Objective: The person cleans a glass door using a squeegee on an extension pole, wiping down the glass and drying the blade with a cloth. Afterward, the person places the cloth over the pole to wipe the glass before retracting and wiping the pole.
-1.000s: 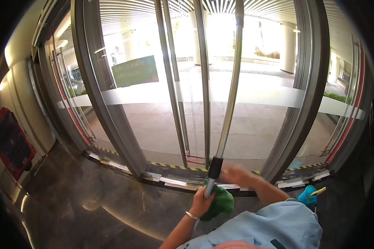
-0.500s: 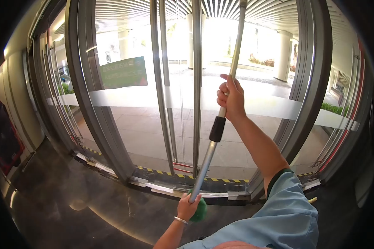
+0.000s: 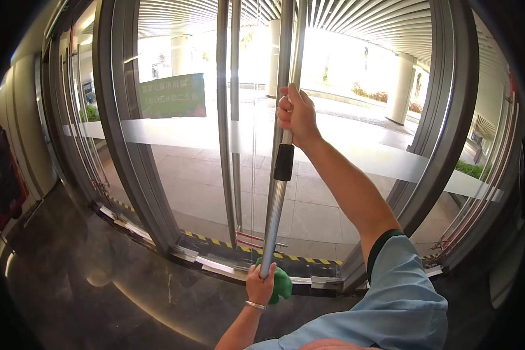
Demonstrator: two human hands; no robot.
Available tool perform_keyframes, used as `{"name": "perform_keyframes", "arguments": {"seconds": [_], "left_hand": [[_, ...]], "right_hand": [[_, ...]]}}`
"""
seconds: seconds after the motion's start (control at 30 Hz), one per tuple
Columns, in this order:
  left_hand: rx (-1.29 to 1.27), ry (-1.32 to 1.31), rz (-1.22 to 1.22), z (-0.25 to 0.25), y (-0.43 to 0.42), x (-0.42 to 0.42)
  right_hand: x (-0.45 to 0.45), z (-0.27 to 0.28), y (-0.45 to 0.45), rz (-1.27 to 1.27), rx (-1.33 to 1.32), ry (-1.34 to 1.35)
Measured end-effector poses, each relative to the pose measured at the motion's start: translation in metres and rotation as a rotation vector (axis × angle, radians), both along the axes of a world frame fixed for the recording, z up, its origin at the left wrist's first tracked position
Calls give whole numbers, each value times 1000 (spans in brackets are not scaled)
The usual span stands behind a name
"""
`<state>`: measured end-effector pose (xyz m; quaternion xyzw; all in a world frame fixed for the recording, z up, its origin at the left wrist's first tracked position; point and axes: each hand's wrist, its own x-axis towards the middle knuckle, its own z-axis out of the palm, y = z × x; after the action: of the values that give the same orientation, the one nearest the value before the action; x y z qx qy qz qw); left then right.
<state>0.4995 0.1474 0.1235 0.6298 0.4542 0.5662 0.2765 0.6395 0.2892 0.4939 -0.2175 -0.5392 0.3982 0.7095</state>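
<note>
Clamps the left hand (image 3: 259, 285) round the lower end of a silver pole (image 3: 275, 221), with a green cloth (image 3: 282, 284) bunched against that hand's right side, and, just above a black collar (image 3: 284, 162) farther up, grips the pole with the right hand (image 3: 297, 114).

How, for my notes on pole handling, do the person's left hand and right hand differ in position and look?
The left hand grips the telescopic pole near its lower end, below the black collar; the right hand grips it above that collar. A green cloth is bunched beside the left hand; the right hand has no cloth. A silver bracelet circles the left wrist, while the right wrist is bare. Both are closed around the same pole.
</note>
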Motion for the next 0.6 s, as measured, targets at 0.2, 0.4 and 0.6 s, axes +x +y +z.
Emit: {"name": "perform_keyframes", "arguments": {"seconds": [0.2, 0.4, 0.6], "left_hand": [[-12, -10, 1, 20, 18, -2], [-160, -65, -67, -1, 28, 6], [-327, -39, -165, -18, 16, 1]], "right_hand": [[-4, 11, 23, -33, -1, -19], [-4, 4, 26, -274, -103, -123], [-7, -21, 13, -365, -138, -141]]}}
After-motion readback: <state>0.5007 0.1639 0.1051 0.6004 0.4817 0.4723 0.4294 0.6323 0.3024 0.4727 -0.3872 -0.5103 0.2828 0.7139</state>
